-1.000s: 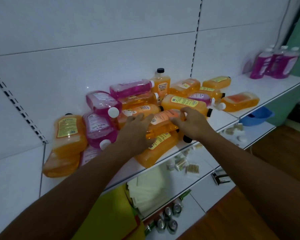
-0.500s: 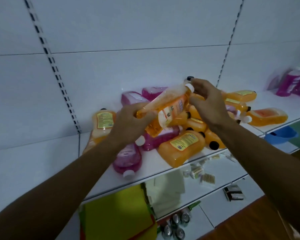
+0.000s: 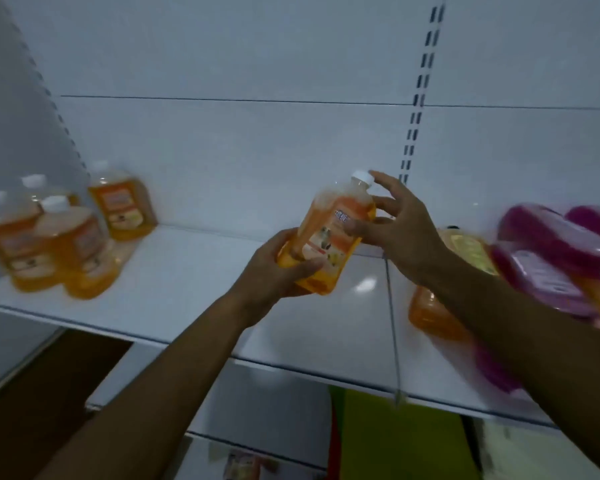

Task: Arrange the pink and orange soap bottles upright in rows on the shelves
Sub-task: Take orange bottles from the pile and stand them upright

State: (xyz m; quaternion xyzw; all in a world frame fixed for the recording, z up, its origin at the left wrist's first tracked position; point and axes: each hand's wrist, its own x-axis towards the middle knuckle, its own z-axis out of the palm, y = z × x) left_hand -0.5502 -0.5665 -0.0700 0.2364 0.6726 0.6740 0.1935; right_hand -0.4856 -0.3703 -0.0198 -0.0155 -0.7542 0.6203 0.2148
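My left hand [image 3: 274,271] grips the base of a clear plastic bottle of orange soap with a white cap [image 3: 329,237], fingers curled under its bottom and thumb across the front of its label. I hold the orange bottle in the air above the white shelf [image 3: 194,271], nearly upright, its cap leaning a little to the right. My right hand [image 3: 399,226] is at the bottle's upper right side: the thumb presses on the label, while the other fingers are spread and straight, the forefinger reaching up just beside the cap. Whether those fingers touch the bottle I cannot tell.

At the left end of the same shelf stands a group of orange soap bottles with white caps [image 3: 73,244], all upright and close together, one further back against the white back panel [image 3: 257,150]. They are blurred, so I cannot read the labels. Between that group and the bottle in my hands lies a bare stretch of shelf.

On the right, behind my right forearm, an orange bottle with a yellow label [image 3: 465,251] lies on its side, and beside it pink soap bottles [image 3: 548,258] lie heaped, also blurred. Under the shelf a yellow-green sheet [image 3: 395,441] shows on a lower level.
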